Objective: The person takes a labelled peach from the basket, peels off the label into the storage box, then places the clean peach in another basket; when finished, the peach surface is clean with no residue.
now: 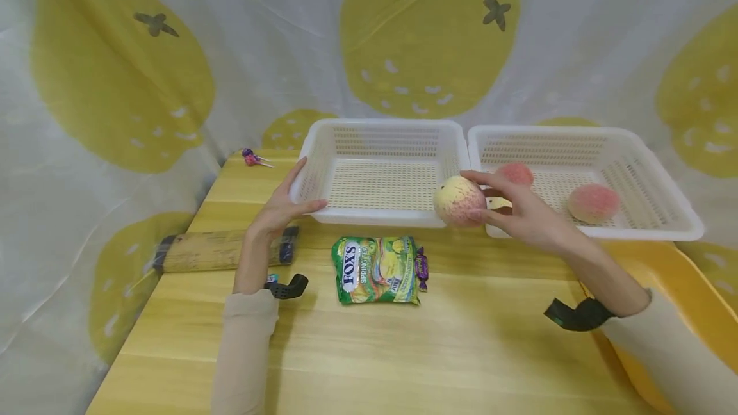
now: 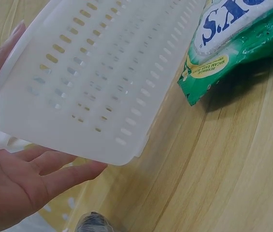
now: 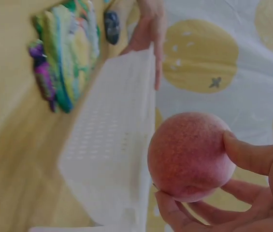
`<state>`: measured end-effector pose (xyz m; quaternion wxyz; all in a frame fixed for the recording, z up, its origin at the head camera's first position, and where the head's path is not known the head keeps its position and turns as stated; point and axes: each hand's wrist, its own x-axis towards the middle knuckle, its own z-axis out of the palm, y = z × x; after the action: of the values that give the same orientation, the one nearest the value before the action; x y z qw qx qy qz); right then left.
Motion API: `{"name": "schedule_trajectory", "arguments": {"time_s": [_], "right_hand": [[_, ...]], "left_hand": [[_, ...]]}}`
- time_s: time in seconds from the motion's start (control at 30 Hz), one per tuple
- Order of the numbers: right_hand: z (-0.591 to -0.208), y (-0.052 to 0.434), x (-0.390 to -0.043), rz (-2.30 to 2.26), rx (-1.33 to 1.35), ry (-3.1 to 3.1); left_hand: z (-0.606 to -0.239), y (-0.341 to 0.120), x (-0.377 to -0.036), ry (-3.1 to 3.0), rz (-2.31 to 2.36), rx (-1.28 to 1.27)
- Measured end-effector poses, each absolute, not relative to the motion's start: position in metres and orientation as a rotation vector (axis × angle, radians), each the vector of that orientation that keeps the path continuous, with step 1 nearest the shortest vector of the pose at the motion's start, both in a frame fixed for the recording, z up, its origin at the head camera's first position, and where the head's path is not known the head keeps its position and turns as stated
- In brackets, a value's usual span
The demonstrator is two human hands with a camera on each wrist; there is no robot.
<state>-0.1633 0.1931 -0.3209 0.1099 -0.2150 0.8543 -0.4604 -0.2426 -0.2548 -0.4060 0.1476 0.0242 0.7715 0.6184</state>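
My right hand (image 1: 521, 210) holds a peach (image 1: 455, 200) between thumb and fingers, above the front right corner of a white plastic basket (image 1: 377, 217). In the right wrist view the peach (image 3: 189, 157) shows its pink-red side. My left hand (image 1: 282, 207) grips the basket's left end, one digit over the front rim and another along the side. The left wrist view has fingers (image 2: 73, 176) spread against the outer wall of the basket (image 2: 93, 82). Inside, the basket shows only its slotted floor. A second white basket (image 1: 640, 234) stands alongside, with two pink peaches (image 1: 594, 202) in it.
In front of the baskets lie a green Fox's candy bag (image 1: 376, 271) and a purple wrapped candy (image 1: 422, 269). Lollipops (image 1: 254, 157) lie at the back left, near a bamboo-coloured roll (image 1: 207, 251). A yellow-orange tub (image 1: 663, 268) stands at the right. A lemon-print curtain (image 1: 277, 31) hangs behind.
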Motion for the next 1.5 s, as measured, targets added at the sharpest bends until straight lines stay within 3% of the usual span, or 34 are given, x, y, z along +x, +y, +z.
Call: {"name": "schedule_trajectory", "arguments": {"time_s": [0.2, 0.43, 0.77, 1.2, 1.33, 1.43, 1.5], "right_hand": [[-0.346, 0.211, -0.122, -1.317, -0.648, 2.549], [-0.379, 0.209, -0.100, -1.334, -0.585, 2.558], [-0.409, 0.197, -0.094, -1.361, -0.513, 2.635], [-0.414, 0.192, -0.088, -1.374, -0.451, 2.676], [-0.415, 0.193, -0.090, -1.396, -0.431, 2.667], [-0.414, 0.193, -0.090, -1.410, -0.433, 2.669], [-0.413, 0.192, -0.090, -1.407, -0.426, 2.682]], "left_hand": [[-0.405, -0.256, -0.243, 2.198, 1.785, 0.078], [-0.403, -0.254, -0.242, 2.164, 1.807, 0.113], [-0.403, -0.253, -0.242, 2.170, 1.810, 0.132], [-0.400, -0.254, -0.239, 2.297, 1.732, 0.169], [-0.385, -0.244, -0.225, 2.541, 1.638, 0.175], [-0.364, -0.215, -0.202, 2.820, 1.608, 0.312], [-0.352, -0.185, -0.182, 3.000, 1.530, 0.578]]}}
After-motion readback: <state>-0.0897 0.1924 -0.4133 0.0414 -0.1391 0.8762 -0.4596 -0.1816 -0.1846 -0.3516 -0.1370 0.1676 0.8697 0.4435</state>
